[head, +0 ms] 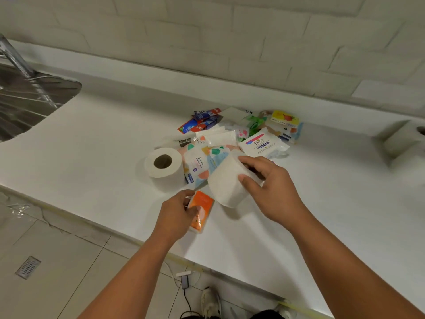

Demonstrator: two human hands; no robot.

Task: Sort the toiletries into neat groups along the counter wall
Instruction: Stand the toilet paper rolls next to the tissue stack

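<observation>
Beside the steel sink [27, 100], toiletries [241, 134] clutter a white counter [103, 146].

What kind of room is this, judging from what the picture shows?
Probably a kitchen or a wash area: a steel sink is set into the white counter, white brick tiles cover the wall, and the tiled floor has a drain.

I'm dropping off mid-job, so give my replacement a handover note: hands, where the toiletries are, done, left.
Left hand grips an orange tissue pack. Right hand holds a toilet roll.
Second roll stands on the counter beside the mixed pile.
Done: white rolls, blurred, seem to sit by the wall at far right.
Left: the pile is unsorted; group it along the wall.
</observation>
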